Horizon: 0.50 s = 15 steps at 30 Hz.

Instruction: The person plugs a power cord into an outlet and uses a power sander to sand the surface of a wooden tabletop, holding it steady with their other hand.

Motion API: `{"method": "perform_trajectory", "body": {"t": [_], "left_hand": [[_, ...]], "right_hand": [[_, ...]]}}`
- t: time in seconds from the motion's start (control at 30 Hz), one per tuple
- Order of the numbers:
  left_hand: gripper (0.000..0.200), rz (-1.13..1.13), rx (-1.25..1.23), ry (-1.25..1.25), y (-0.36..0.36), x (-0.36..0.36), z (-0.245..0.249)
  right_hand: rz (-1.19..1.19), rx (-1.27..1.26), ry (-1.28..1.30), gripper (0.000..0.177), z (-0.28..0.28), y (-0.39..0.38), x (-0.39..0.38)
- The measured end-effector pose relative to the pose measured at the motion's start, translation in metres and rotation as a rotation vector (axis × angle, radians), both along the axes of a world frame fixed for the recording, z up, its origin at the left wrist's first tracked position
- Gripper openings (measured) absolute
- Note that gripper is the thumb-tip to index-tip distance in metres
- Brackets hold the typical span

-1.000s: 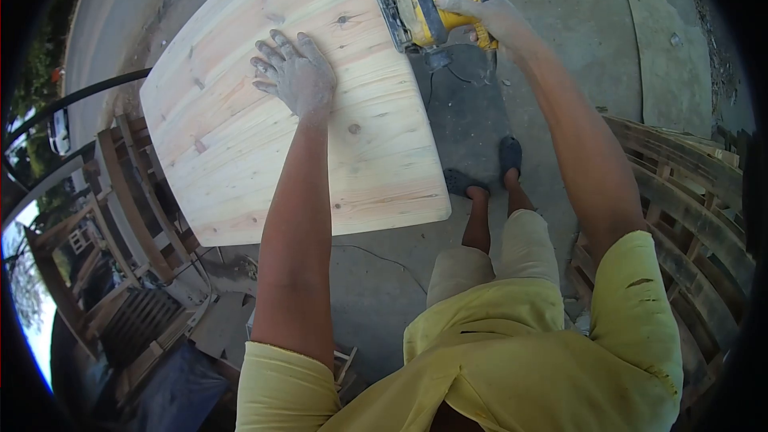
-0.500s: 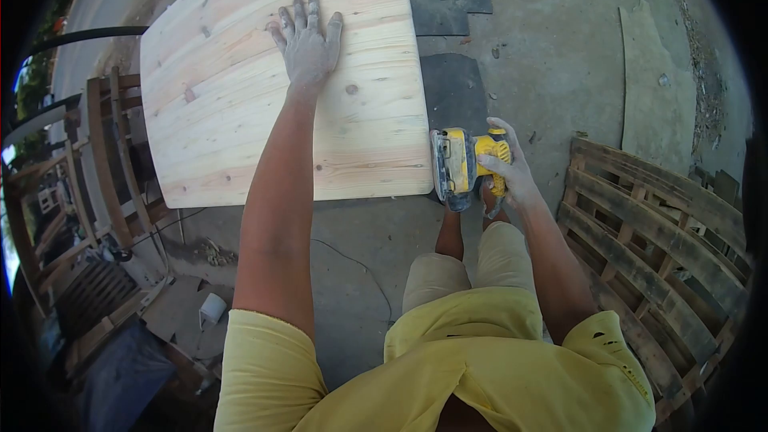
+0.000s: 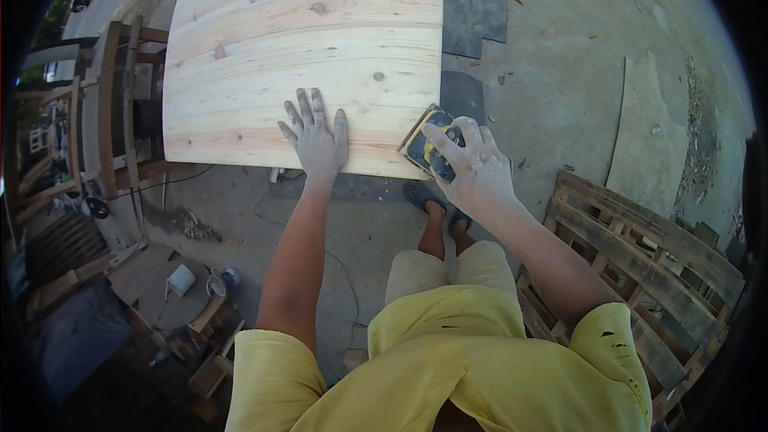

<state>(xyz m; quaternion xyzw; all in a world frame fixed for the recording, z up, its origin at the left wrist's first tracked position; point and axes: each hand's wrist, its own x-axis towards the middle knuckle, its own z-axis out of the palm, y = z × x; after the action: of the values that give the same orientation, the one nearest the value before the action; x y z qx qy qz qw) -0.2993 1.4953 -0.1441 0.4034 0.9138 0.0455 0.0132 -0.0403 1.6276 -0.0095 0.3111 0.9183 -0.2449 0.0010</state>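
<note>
A pale wooden panel (image 3: 304, 48) with several knots fills the upper middle of the view. My left hand (image 3: 318, 140) lies flat on it near its front edge, dusty fingers spread. At the panel's front right corner, my right hand (image 3: 476, 164) is wrapped round a yellow and black power sander (image 3: 432, 142). The sander is tilted against the corner, and my palm and fingers hide part of its body. Dust coats both hands.
Wooden pallets (image 3: 640, 248) stand at the right. Dark mats (image 3: 474, 8) lie on the concrete beyond the panel. Wooden frames (image 3: 108, 112) are at the left, with a white cup (image 3: 181, 280) and a tin (image 3: 222, 281) below them. A thin cable (image 3: 344, 268) crosses the floor.
My left hand has moved down the panel towards its front edge. My right hand has brought the sander from the right edge to the front corner and turned it. The view has shifted.
</note>
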Motion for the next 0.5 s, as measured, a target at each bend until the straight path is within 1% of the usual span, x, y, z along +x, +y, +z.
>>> {"method": "perform_trajectory", "body": {"t": [0.03, 0.1, 0.13, 0.2, 0.27, 0.33, 0.37, 0.43, 0.47, 0.5], "left_hand": [[0.072, 0.01, -0.004, -0.001, 0.0, 0.0, 0.0], [0.074, -0.001, -0.006, 0.015, 0.0, 0.001, -0.001], [0.074, 0.006, -0.005, 0.017, 0.002, 0.0, -0.002], [0.074, 0.013, -0.048, 0.033, 0.001, 0.0, -0.002], [0.074, 0.029, -0.061, 0.026, 0.0, -0.001, -0.001], [0.074, 0.019, -0.061, 0.021, 0.003, 0.003, -0.003], [0.072, 0.03, -0.059, 0.024, 0.004, 0.003, -0.002], [0.07, 0.031, -0.064, 0.033, 0.0, 0.004, -0.001], [0.07, 0.03, -0.052, 0.027, 0.0, 0.003, -0.001], [0.069, 0.027, -0.04, 0.018, 0.0, 0.002, -0.001]], "right_hand": [[0.01, -0.004, -0.001, 0.073, -0.002, -0.015, 0.012], [0.295, 0.026, -0.017, 0.074, -0.01, -0.033, 0.039], [0.302, 0.028, -0.016, 0.074, -0.014, -0.026, 0.043], [0.1, 0.036, 0.114, 0.071, -0.021, -0.004, 0.04], [-0.096, 0.025, 0.093, 0.072, -0.022, 0.031, 0.016], [-0.213, 0.076, 0.103, 0.068, -0.022, 0.059, -0.011], [-0.224, 0.076, 0.105, 0.068, -0.021, 0.064, -0.022], [-0.185, 0.223, 0.085, 0.068, -0.017, 0.062, -0.039], [-0.198, 0.224, 0.09, 0.068, -0.016, 0.054, -0.038], [-0.143, 0.23, 0.077, 0.069, -0.014, 0.041, -0.033]]}}
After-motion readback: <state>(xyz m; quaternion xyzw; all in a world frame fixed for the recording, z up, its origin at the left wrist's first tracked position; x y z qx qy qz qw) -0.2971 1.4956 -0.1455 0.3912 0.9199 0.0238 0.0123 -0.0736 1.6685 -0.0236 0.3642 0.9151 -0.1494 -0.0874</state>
